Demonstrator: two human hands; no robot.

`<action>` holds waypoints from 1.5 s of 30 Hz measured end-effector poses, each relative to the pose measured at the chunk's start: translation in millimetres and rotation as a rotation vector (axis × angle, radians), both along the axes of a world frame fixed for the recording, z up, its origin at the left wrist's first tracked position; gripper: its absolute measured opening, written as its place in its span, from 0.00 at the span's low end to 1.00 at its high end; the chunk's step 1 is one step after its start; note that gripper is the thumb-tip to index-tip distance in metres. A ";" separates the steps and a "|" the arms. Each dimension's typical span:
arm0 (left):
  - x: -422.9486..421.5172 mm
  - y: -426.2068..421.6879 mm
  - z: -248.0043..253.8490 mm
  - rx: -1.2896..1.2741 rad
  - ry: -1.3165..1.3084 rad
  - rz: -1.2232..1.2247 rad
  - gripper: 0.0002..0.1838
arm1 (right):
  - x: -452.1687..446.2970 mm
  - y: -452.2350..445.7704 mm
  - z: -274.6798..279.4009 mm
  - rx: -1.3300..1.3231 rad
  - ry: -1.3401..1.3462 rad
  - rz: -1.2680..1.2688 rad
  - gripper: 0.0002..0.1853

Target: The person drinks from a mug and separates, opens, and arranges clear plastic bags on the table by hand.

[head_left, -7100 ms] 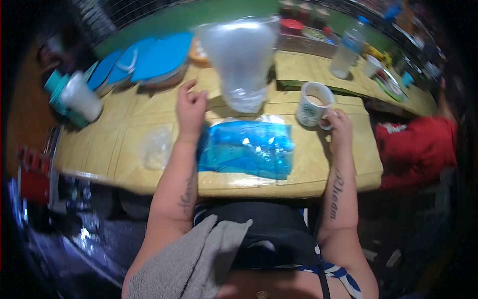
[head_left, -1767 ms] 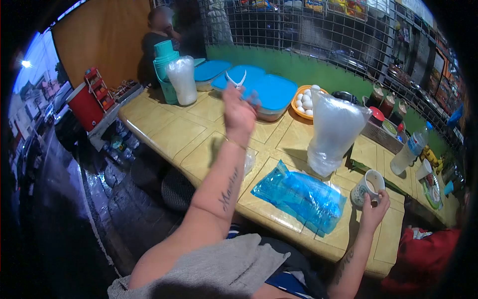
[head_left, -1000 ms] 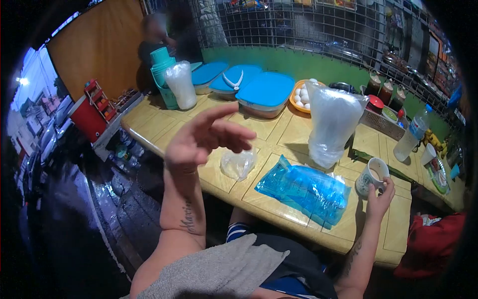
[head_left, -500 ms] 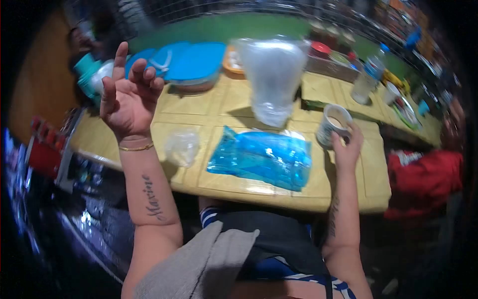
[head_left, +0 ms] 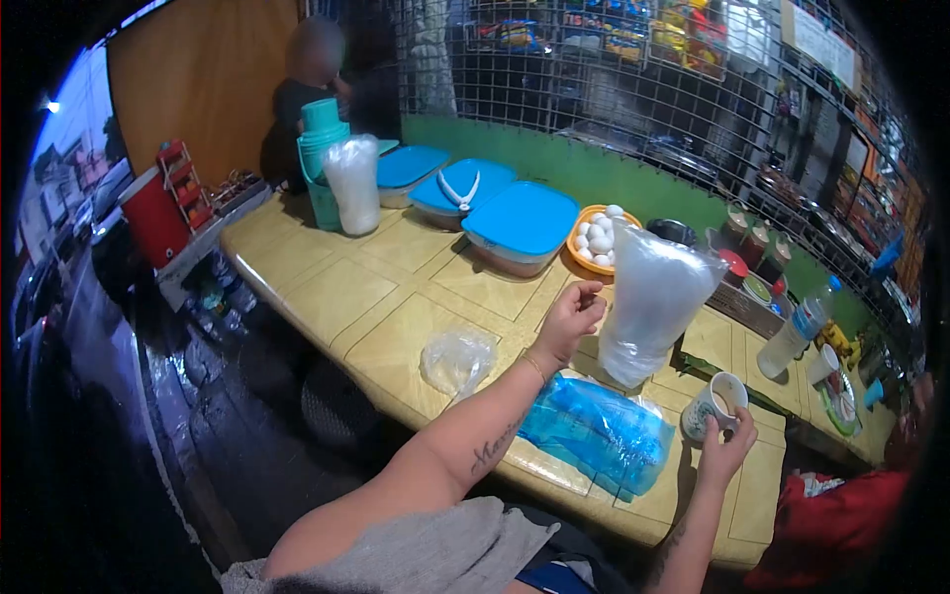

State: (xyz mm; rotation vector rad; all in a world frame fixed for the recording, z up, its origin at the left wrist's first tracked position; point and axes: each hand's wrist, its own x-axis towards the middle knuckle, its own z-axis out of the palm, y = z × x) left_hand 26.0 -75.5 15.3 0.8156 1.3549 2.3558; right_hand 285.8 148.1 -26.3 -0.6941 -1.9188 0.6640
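Observation:
My right hand [head_left: 727,447] grips the handle of a white patterned mug [head_left: 699,419] on the table's right part. A little brown drink shows inside it. My left hand [head_left: 574,322] is raised over the table with its fingers loosely bent and apart, and nothing shows in it. Just right of that hand stands a tall bundle of clear plastic bags [head_left: 658,297]. Below my left forearm and wrist lies a pack of blue plastic bags [head_left: 604,436]. A crumpled clear plastic bag [head_left: 457,362] rests left of the forearm.
Blue-lidded containers [head_left: 524,220], tongs [head_left: 460,190] and a bowl of eggs [head_left: 597,238] line the back of the yellow table [head_left: 327,287]. A teal jug [head_left: 322,163] stands far left, a water bottle [head_left: 797,332] at right. Behind the wire grille hang snack packs. Someone sits at the back left.
The view has swung left. My left hand, earlier raised palm up at the left, is now lower and close to the clear bag bundle. My right hand stays on the mug.

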 end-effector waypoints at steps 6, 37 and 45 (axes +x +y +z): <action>-11.0 -7.3 -19.7 -0.130 0.010 0.096 0.17 | 0.9 -1.4 1.8 -0.036 -0.037 -0.015 0.27; 0.3 16.1 -36.9 -0.352 0.200 0.001 0.05 | 35.0 135.9 20.1 -1.198 1.084 0.220 0.14; 1.9 14.9 -34.7 -0.364 0.150 -0.009 0.04 | 20.7 179.1 -32.0 -1.046 1.178 0.304 0.17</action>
